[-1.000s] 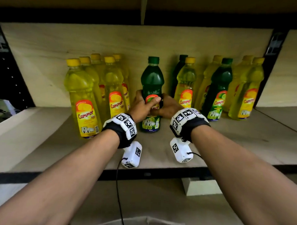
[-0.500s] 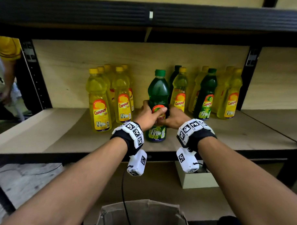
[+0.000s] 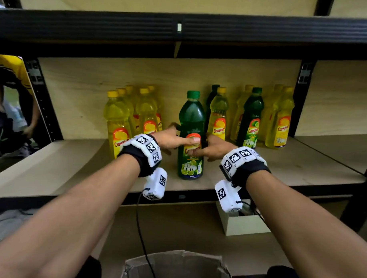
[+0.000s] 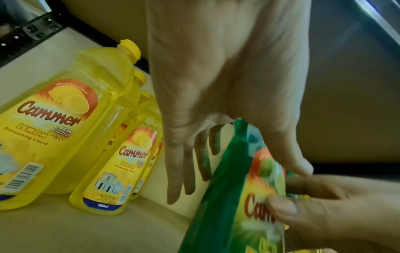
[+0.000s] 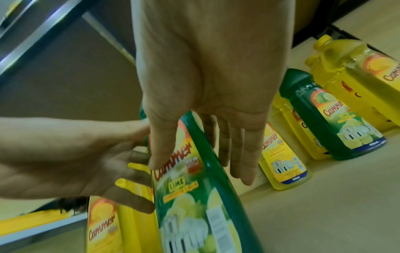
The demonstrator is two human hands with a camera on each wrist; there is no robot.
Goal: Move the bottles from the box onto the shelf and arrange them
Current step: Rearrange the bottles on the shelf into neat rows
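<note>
A green lime bottle [image 3: 191,120] stands upright near the front of the wooden shelf [image 3: 285,171]. My left hand [image 3: 172,139] and right hand [image 3: 214,149] flank it at label height. Both have their fingers stretched out straight, and only the thumbs lie on the front label. The left wrist view shows that bottle [image 4: 227,196] beside my straight fingers [image 4: 175,171]; in the right wrist view the bottle [image 5: 194,191] is beside the right fingers [image 5: 244,154]. Several yellow lemon bottles [image 3: 116,124] stand left of it. More yellow bottles [image 3: 282,123] and another green bottle [image 3: 252,120] stand to the right.
An open cardboard box [image 3: 174,263] sits below me at the bottom edge. A small white box [image 3: 244,224] rests on the lower shelf. Black uprights [image 3: 302,97] frame the bay, with the upper shelf beam [image 3: 182,28] overhead. Another person [image 3: 11,95] stands far left.
Both hands gripped the green bottle earlier; now their fingers have straightened and spread off its sides. The bottle stays upright on the shelf. My head has pulled back and down.
</note>
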